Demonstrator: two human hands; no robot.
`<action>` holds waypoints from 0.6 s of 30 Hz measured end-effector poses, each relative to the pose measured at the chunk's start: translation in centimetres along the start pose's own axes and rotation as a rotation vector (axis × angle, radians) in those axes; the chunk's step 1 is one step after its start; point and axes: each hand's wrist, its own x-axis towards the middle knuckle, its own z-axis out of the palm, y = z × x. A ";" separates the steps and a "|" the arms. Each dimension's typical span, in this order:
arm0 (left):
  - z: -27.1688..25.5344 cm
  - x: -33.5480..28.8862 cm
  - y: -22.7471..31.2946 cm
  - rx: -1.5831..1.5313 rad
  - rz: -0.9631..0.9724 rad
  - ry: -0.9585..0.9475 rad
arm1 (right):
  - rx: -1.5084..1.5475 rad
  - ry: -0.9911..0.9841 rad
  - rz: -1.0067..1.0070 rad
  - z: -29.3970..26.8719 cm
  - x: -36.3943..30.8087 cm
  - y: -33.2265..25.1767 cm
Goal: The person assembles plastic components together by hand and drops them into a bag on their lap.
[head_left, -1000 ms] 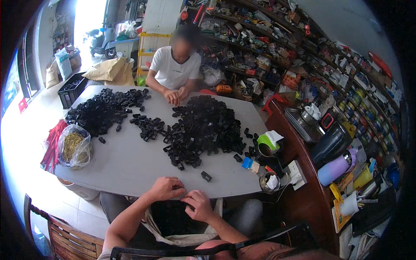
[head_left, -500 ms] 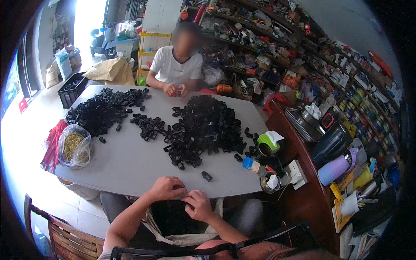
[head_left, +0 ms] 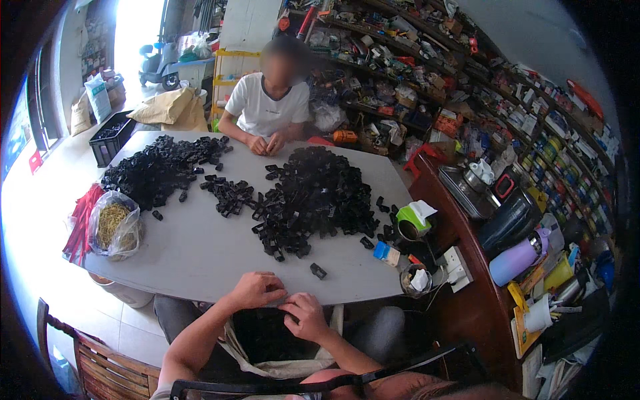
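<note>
At the table's near edge, my left hand (head_left: 259, 291) and my right hand (head_left: 307, 316) meet with curled fingers, thumbs and fingertips drawn close. Whatever they pinch is too small or hidden to make out. Just beyond them lies a single black plastic part (head_left: 318, 271), apart from a large heap of similar black parts (head_left: 320, 190). Under my hands, between my legs, a pale sack (head_left: 291, 369) hangs with its mouth wide and dark contents (head_left: 267, 337) inside. A second heap of black parts (head_left: 157, 170) covers the table's far left.
Across the grey table (head_left: 193, 257) sits a person (head_left: 270, 107) with both hands near the far edge. On the left are a bag of yellowish strands (head_left: 115, 227) and red strips (head_left: 85, 223). A green container (head_left: 413, 220), a cup (head_left: 418, 280) and a power strip (head_left: 457, 269) stand right.
My hands look the same as before. The person across has lowered their hands to the table edge and shifted slightly left.
</note>
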 end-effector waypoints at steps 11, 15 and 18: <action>0.2 -0.1 -0.1 0.001 0.016 -0.004 | 0.003 -0.023 0.021 -0.1 -0.2 -0.2; 0.1 -0.1 -0.1 0.005 0.022 -0.004 | 0.010 -0.014 0.017 0.1 -0.3 -0.1; 0.1 0.0 -0.2 -0.004 0.020 -0.016 | 0.004 -0.010 0.012 -0.1 -0.1 -0.2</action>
